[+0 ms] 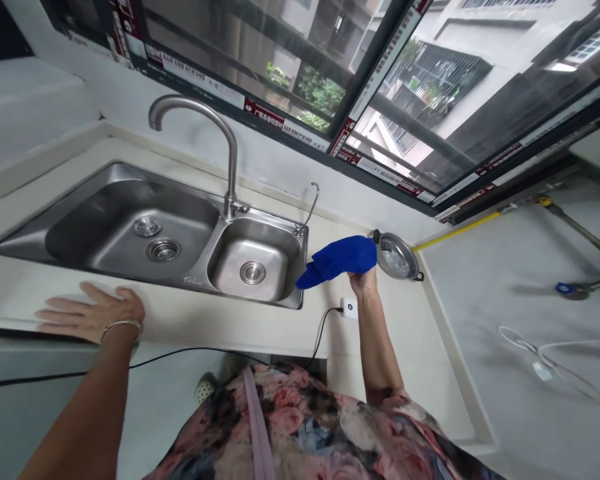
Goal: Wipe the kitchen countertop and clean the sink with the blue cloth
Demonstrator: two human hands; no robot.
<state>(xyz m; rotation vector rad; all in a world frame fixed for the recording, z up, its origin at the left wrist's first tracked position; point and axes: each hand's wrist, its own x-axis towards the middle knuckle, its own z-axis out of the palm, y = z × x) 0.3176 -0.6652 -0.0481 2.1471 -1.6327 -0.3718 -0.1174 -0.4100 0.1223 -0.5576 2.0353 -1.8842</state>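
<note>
My left hand (93, 313) lies flat on the front edge of the pale countertop (175, 320), fingers spread and holding nothing. A thin bracelet circles that wrist. My right hand (364, 281) is closed on a blue cloth (345, 259), which covers most of its fingers. One end of the cloth hangs toward the right rim of the small sink basin (293, 267). To the left of it is the larger steel basin (115, 207). A curved faucet (233, 153) rises behind the two basins.
A lidded metal pot (399, 257) stands in the back right corner. Near my right forearm sits a small white box (349, 308) with a black cable (195, 349) running left along the counter edge. A thin spout (314, 200) stands at the sink's back corner. Windows line the back wall.
</note>
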